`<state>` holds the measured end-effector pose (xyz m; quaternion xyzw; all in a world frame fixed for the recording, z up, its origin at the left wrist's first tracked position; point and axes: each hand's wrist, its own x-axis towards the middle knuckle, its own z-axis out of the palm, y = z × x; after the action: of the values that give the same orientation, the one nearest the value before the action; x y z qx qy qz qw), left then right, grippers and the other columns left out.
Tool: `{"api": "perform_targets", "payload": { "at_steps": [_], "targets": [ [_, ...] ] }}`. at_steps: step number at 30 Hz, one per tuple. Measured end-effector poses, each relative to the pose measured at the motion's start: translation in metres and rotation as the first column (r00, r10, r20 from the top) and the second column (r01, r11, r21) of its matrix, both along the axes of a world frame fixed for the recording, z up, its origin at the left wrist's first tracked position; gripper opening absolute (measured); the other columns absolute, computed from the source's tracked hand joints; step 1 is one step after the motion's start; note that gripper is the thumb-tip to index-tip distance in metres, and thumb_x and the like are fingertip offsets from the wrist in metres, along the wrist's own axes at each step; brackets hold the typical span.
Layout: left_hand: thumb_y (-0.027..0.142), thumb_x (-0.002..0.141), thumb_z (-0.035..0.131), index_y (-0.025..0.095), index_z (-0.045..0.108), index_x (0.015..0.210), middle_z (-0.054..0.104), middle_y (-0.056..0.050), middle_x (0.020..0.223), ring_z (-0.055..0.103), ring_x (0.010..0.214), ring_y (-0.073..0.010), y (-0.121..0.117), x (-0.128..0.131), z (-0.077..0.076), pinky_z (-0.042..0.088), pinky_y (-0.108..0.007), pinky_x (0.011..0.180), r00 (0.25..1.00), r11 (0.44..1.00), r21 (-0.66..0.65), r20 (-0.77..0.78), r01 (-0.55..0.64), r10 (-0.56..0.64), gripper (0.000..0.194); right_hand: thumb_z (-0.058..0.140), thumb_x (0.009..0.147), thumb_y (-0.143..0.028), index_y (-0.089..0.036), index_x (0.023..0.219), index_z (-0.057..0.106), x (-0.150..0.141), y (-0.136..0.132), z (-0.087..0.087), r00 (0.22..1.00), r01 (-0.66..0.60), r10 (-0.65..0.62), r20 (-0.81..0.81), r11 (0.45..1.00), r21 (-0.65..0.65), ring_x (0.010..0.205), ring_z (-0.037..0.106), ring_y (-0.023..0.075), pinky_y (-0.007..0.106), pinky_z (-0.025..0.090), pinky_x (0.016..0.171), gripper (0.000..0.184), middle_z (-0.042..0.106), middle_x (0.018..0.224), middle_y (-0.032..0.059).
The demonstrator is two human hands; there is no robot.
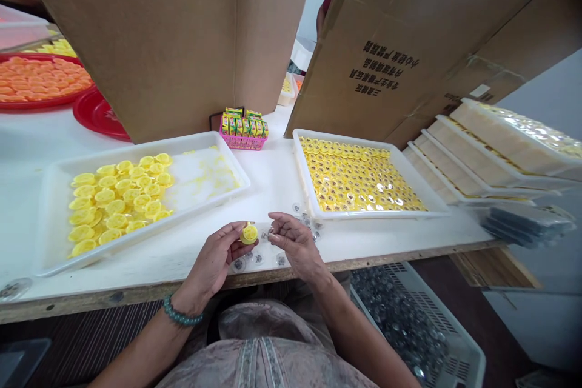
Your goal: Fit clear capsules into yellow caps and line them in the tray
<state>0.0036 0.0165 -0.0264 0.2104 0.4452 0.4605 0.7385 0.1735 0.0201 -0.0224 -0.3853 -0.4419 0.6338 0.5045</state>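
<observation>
My left hand (222, 250) grips a small round yellow plastic piece (250, 233) by its edge, between thumb and fingers. Just right of it, my right hand (297, 245) has thumb and fingertips drawn together on a small clear plastic piece (271, 232), partly hidden by the fingers. On the white table around both hands lie several clear round pieces (280, 259) with dark centres. To the left, a white tray (236, 173) holds many yellow pieces (131, 194). A second white tray (309, 200) on the right bears rows of yellow pieces with shiny clear tops (364, 176).
A pink basket (244, 143) of small boxes stands behind. Large cardboard sheets (182, 36) rise at the back. Stacked trays (473, 163) and clear bags (527, 224) lie right. Below the table edge sits a crate (473, 364) of clear parts. Red trays (97, 112) are at far left.
</observation>
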Motion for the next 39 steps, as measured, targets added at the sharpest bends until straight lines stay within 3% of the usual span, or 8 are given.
{"api": "perform_targets", "payload": {
  "at_steps": [6,11,19,24,28,33,39],
  "targets": [
    [0.026,0.079,0.062,0.012,0.064,0.093,0.067,-0.008,0.095,0.065,0.083,-0.0169,0.000,0.004,0.004,0.053,-0.029,0.080,1.000,1.000,0.018,0.001,-0.005,0.005,0.020,0.074,0.067,-0.022,-0.024,0.091,0.066,-0.001,-0.002,0.008,0.954,0.000,-0.033,-0.300,0.994,-0.108,0.069,0.051,0.0097,0.024,0.041,0.067,0.025,0.054,0.077,-0.0019],
    [0.025,0.079,0.062,0.013,0.064,0.095,0.068,-0.008,0.095,0.065,0.083,-0.0164,-0.001,0.007,0.008,0.054,-0.028,0.078,1.000,1.000,0.021,-0.012,-0.020,0.021,0.020,0.075,0.066,-0.017,-0.023,0.087,0.063,-0.001,-0.002,0.016,0.893,-0.028,-0.055,-0.447,0.984,-0.175,0.066,0.051,0.0070,0.019,0.042,0.061,0.025,0.053,0.078,-0.0033],
    [0.027,0.075,0.067,0.012,0.065,0.096,0.068,-0.009,0.097,0.065,0.084,-0.0175,-0.001,0.013,0.013,0.054,-0.026,0.076,0.999,0.999,0.019,-0.025,-0.036,0.037,0.026,0.076,0.064,-0.011,-0.022,0.099,0.064,0.003,-0.003,0.018,0.803,-0.077,-0.089,-0.590,0.965,-0.251,0.071,0.055,0.0046,0.013,0.046,0.066,0.039,0.057,0.080,-0.0039],
    [0.027,0.071,0.070,0.014,0.065,0.095,0.069,-0.006,0.095,0.065,0.084,-0.0158,0.001,0.018,0.009,0.054,-0.026,0.077,0.990,0.990,0.052,-0.037,-0.132,0.134,0.028,0.077,0.062,-0.013,-0.019,0.087,0.065,0.000,-0.001,0.014,0.849,0.026,-0.187,-0.495,0.949,-0.314,0.070,0.060,0.0072,0.015,0.048,0.064,0.028,0.060,0.076,-0.0032],
    [0.030,0.072,0.069,0.015,0.063,0.096,0.068,-0.006,0.098,0.064,0.088,-0.0166,0.000,0.030,0.004,0.052,-0.029,0.083,0.971,0.966,0.121,-0.042,-0.230,0.237,0.029,0.079,0.061,-0.017,-0.016,0.078,0.064,-0.012,0.000,0.002,0.888,0.162,-0.310,-0.340,0.902,-0.400,0.067,0.062,0.0100,0.020,0.050,0.064,0.023,0.064,0.074,-0.0011],
    [0.032,0.076,0.063,0.015,0.059,0.102,0.067,-0.007,0.101,0.064,0.094,-0.0202,-0.001,0.040,-0.005,0.049,-0.036,0.088,0.968,0.957,0.169,-0.046,-0.237,0.247,0.031,0.078,0.061,-0.020,-0.016,0.082,0.064,-0.026,-0.004,-0.010,0.883,0.262,-0.399,-0.248,0.856,-0.446,0.063,0.058,0.0070,0.018,0.045,0.059,0.025,0.064,0.073,-0.0014],
    [0.033,0.078,0.061,0.017,0.059,0.105,0.064,-0.007,0.110,0.060,0.100,-0.0209,-0.001,0.041,-0.017,0.049,-0.034,0.088,0.960,0.954,0.207,-0.133,-0.217,0.247,0.032,0.073,0.066,-0.025,-0.019,0.092,0.063,-0.041,-0.005,-0.008,0.903,0.328,-0.403,-0.150,0.871,-0.367,0.057,0.051,0.0082,0.022,0.039,0.057,0.029,0.060,0.068,-0.0027]
  ]
}}
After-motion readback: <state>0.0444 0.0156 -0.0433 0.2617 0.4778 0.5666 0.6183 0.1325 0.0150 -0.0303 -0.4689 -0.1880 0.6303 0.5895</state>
